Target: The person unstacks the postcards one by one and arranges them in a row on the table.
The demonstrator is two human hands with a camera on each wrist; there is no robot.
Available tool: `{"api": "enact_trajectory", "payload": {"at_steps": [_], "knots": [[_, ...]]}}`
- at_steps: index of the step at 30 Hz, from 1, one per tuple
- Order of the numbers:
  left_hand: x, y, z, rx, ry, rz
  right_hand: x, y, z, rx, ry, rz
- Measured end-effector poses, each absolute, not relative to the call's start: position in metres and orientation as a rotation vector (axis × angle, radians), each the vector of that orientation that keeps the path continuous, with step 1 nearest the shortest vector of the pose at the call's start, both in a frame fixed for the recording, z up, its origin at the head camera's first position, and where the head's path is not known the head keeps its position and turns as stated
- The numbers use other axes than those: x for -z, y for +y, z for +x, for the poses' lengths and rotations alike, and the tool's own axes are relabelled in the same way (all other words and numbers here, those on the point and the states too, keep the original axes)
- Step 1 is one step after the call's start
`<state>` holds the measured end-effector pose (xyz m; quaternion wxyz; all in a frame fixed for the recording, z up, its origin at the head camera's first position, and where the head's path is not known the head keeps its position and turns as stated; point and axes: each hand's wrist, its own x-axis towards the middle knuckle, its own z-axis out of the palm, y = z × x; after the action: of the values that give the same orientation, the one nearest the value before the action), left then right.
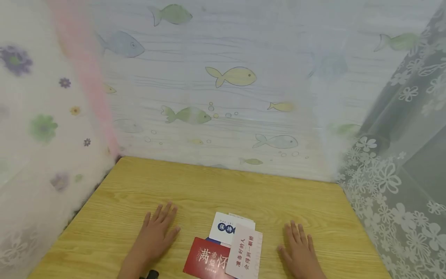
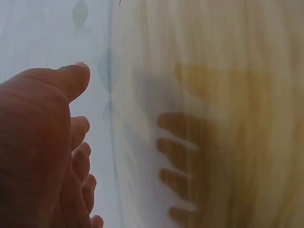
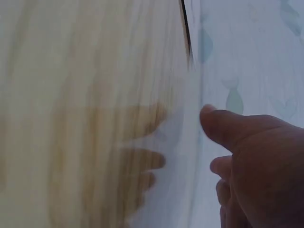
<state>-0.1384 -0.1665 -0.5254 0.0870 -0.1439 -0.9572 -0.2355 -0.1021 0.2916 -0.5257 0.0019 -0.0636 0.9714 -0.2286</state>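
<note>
Several printed cards lie overlapping on the wood-grain table between my two hands. A red card (image 1: 205, 259) with white characters is at the front left. Over its right end lies a pale pink card (image 1: 245, 252) with red characters. Behind them shows a white card (image 1: 223, 228) with characters in dark blue circles, with more card edges under it. My left hand (image 1: 155, 235) is left of the cards, palm down, fingers straight and thumb apart. To their right, my right hand (image 1: 299, 252) lies the same way. Both hands hold nothing and are apart from the cards.
The yellowish table (image 1: 139, 182) ends at a back curtain (image 1: 226, 100) printed with fish. A flowered curtain (image 1: 45, 128) hangs along the left side, and a lace curtain (image 1: 390, 186) along the right. A small black object (image 1: 152, 274) shows at the left wrist.
</note>
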Motion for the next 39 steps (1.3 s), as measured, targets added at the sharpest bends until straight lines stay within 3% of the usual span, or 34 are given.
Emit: {"api": "enact_trajectory", "payload": {"at_steps": [12,21,28,33,39], "knots": [[0.530,-0.119,-0.108,0.701,-2.921,-0.680,0.526,0.257,-0.088,0.613,3.108,-0.470],[0.540,-0.076,-0.091,0.450,-2.755,-1.070,0.524,0.237,-0.087,0.538,3.108,-0.708],[0.535,-0.049,-0.085,0.361,-2.913,-1.363,0.516,0.230,-0.089,0.601,2.880,-0.677],[0.536,-0.048,-0.083,0.213,-2.875,-1.378,0.520,0.230,-0.085,0.563,2.937,-0.728],[0.535,-0.059,-0.086,0.191,-2.900,-1.211,0.524,0.230,-0.078,0.590,2.909,-0.730]]}}
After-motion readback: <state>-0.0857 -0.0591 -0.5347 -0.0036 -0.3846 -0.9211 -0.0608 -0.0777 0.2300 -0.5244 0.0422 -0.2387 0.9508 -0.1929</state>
